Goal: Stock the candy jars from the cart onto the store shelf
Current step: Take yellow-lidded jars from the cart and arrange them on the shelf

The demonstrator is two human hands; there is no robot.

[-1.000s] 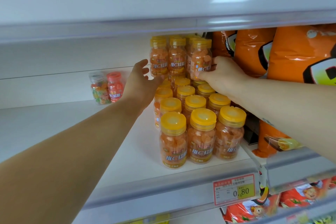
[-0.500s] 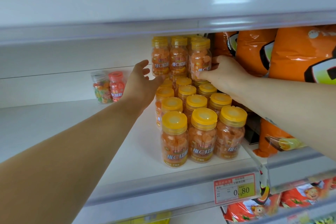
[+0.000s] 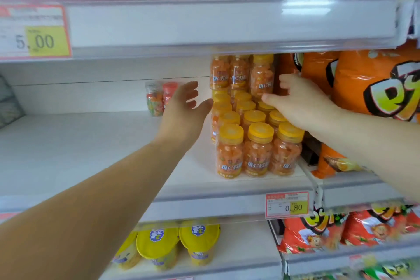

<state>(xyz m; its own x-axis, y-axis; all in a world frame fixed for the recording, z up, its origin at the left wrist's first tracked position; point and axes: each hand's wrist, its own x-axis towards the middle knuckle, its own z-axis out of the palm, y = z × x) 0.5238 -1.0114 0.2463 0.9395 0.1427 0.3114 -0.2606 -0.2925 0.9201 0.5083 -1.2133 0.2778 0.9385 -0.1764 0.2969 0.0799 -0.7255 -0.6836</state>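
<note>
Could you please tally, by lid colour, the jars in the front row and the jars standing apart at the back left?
Yellow-lid jars: 3
Red-lid jar: 1
Clear-lid jar: 1
Total: 5

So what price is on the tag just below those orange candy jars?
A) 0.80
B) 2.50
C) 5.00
A: the price tag just below the orange candy jars reads 0.80; the 5.00 tag is higher up, at far left.
</note>
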